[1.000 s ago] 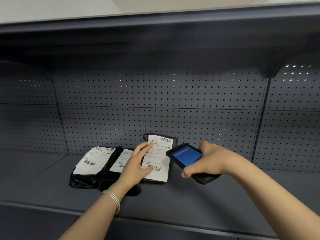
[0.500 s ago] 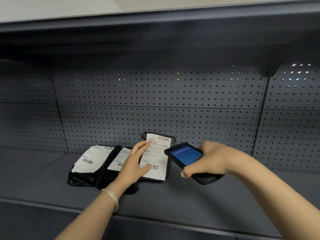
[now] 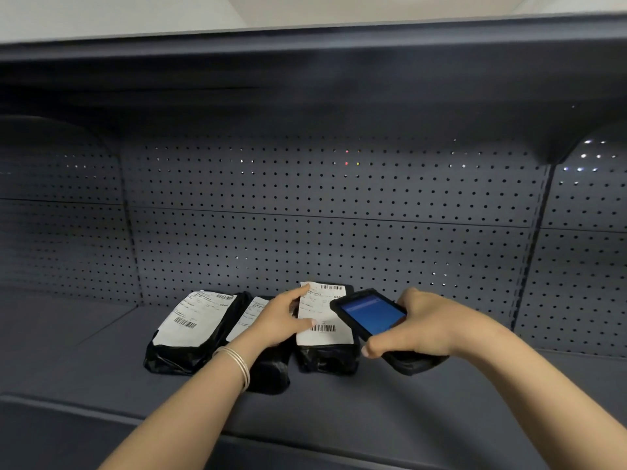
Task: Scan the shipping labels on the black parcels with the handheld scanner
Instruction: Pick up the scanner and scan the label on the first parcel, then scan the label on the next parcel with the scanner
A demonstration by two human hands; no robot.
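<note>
Resting flat and spread, the fingers (image 3: pixel 302 293) of the left hand (image 3: pixel 278 322) are lying on the white shipping label (image 3: pixel 322 320) of the right-hand parcel (image 3: pixel 327 354), with the index fingertip near the label's top left corner and the thumb pressing near the lower barcode; they are open, gripping nothing. A set of thin bangles (image 3: pixel 237 364) is circling the left wrist.

The fingers (image 3: pixel 383 346) of the right hand (image 3: pixel 431 323) are wrapping closed around the handheld scanner (image 3: pixel 373 317), the thumb lying along its near edge. The scanner is showing a lit blue screen facing up toward the camera, and its far end is hovering just above the right edge of that same label, overlapping it in view.

Three black parcels are lying in a row on the grey shelf (image 3: pixel 441 412), close to its perforated back panel (image 3: pixel 305 239). The left parcel (image 3: pixel 190 337) is showing its label and barcode in full. The middle parcel (image 3: pixel 268 371) is sitting partly under the left forearm, with only a strip of its label visible. The right-hand parcel is propped with its far end raised toward the back panel. The three are sitting just beside one another, the left and middle ones touching.
</note>
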